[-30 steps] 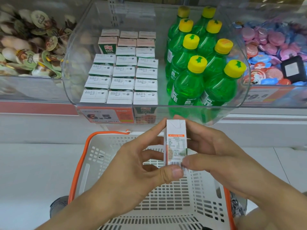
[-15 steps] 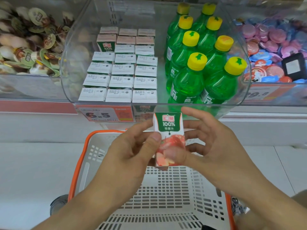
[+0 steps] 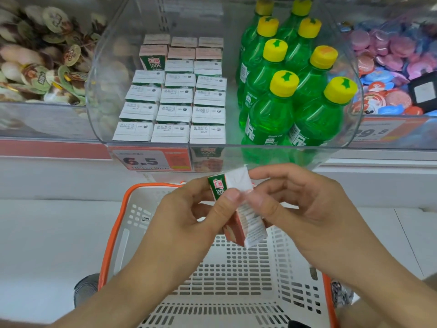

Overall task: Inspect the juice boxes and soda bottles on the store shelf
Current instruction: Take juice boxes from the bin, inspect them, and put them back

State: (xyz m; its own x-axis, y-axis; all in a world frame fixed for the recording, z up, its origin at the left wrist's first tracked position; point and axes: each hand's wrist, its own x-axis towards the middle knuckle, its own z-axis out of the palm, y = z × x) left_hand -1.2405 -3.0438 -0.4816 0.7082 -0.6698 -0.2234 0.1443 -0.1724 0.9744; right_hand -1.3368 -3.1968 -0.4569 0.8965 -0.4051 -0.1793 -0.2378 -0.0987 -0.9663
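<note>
White perforated basket [image 3: 236, 280] with an orange rim, nearest the viewer, beneath both hands; probably parked there to receive goods, leaving both hands free. Above it, a single juice box [image 3: 238, 214] is held tilted, its top end toward the shelf, green "100%" face to the left and white printed side panel turned up, presumably so the small print can be read. The left hand [image 3: 189, 223] pinches it, thumb pressed on the upper front; the right hand [image 3: 307, 209] cups the opposite side, fingers curled round the box, so each grip is narrow and holds the carton. Beyond the hands, the shelf front edge carries a price tag [image 3: 151, 159]. Behind it a clear bin [image 3: 272, 157] holds the remaining juice boxes [image 3: 172, 110] in tight upright rows on its left side, tops showing date print, and green soda bottles [image 3: 283, 110] with yellow caps standing in two files on its right. Neighbouring bins at the shelf's left and right ends hold small sealed cups.
</note>
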